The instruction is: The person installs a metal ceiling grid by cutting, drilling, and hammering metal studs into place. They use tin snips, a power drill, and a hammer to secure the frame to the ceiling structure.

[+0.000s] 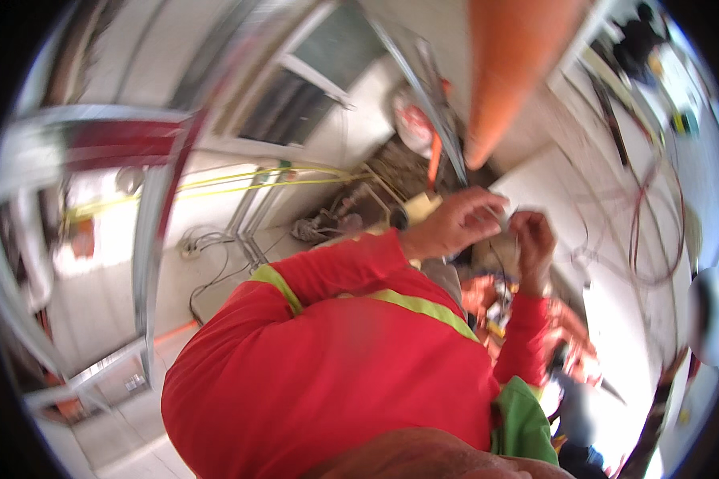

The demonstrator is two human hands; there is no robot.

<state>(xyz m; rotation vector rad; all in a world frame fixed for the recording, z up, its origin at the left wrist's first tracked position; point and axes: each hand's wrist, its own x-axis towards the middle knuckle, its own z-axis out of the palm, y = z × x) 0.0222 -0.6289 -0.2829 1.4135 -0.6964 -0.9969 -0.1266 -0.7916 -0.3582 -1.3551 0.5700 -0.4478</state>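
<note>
My left hand [458,223] is raised in front of my chest, its fingers curled toward the thumb. Close beside it on the right, my right hand [533,239] is up too, with thumb and fingertips drawn together. The fingertips of both hands face each other across a small gap. What they pinch, if anything, is too small and blurred to make out. A thin dark cord [499,259] shows below the gap; I cannot tell whether it touches either hand. Both forearms wear red sleeves [339,267] with yellow-green bands.
An orange pole [507,72] slants down above my hands. Left stands a metal frame [148,263], with yellow cords [240,182] stretched past it. Cables [655,239] lie on the right. Another person [579,415] is at lower right, and one more [639,40] at upper right.
</note>
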